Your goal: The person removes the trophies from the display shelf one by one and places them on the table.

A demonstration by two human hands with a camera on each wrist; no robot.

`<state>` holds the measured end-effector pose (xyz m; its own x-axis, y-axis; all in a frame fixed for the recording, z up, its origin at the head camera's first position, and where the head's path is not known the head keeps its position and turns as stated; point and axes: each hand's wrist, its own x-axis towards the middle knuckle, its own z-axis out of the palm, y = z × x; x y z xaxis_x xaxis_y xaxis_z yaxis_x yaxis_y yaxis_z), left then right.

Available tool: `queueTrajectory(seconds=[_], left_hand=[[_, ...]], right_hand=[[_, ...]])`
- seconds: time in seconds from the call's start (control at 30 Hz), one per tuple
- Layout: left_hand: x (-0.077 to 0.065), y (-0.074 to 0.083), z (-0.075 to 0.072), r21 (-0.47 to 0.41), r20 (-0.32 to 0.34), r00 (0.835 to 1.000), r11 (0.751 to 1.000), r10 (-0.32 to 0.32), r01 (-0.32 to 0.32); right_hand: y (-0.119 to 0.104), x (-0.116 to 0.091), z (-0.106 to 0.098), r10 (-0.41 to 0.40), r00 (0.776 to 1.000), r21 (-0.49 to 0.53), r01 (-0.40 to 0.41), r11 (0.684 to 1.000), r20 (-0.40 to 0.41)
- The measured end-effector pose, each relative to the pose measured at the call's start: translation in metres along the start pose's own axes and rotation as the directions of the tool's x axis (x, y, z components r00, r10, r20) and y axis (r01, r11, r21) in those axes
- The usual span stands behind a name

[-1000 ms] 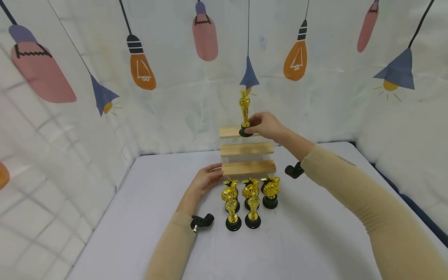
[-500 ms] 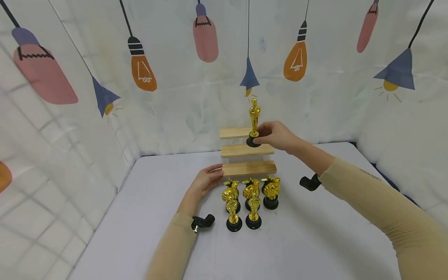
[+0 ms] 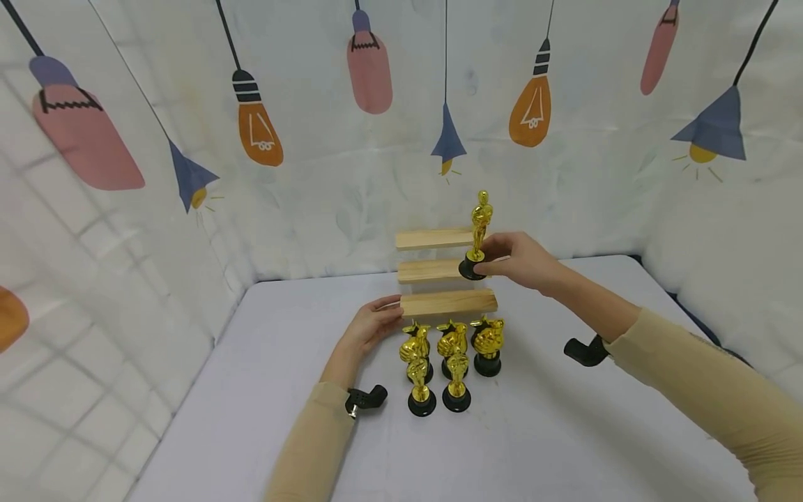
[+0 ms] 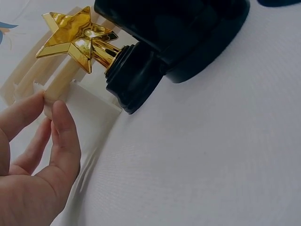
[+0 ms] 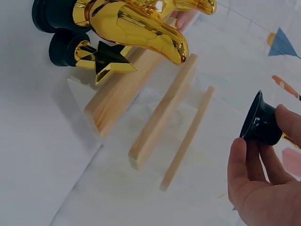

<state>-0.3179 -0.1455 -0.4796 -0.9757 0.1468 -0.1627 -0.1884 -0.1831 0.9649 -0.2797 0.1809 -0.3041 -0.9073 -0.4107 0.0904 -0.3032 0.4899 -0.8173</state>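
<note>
My right hand [image 3: 523,263] holds a gold figure trophy [image 3: 481,222] upright by its black base [image 5: 264,123], in the air in front of the upper boards of a three-step wooden rack. My left hand [image 3: 370,326] is at the left end of the rack's lowest board [image 3: 448,302]; in the left wrist view its thumb and fingers pinch that board's end. Close in front of the rack stand several gold trophies on black bases: star trophies [image 4: 75,40] at the back, rounded gold trophies [image 3: 488,339] before them, and two figure trophies [image 3: 457,380] in front.
The rack's middle board [image 3: 428,271] and top board [image 3: 431,239] rise behind the lowest one. A white cloth [image 3: 539,432] covers the table. Behind it hangs a pale backdrop [image 3: 301,209] printed with lamps and bulbs.
My right hand has carried the figure trophy rightward and down, from before the top board to the right end of the upper boards. My left hand stays at the lowest board.
</note>
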Motion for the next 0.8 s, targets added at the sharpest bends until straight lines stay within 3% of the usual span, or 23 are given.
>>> queueTrajectory(seconds=[0.33,0.8], left_hand=[[-0.001,0.000,0.000,0.003,0.000,1.000,1.000,-0.005,0.005],[0.001,-0.002,-0.001,-0.007,-0.009,1.000,1.000,-0.006,0.006]], right_hand=[[0.009,-0.031,-0.004,0.014,1.000,-0.015,-0.014,1.000,0.002],[0.028,-0.055,-0.002,-0.018,1.000,-0.010,0.018,1.000,-0.021]])
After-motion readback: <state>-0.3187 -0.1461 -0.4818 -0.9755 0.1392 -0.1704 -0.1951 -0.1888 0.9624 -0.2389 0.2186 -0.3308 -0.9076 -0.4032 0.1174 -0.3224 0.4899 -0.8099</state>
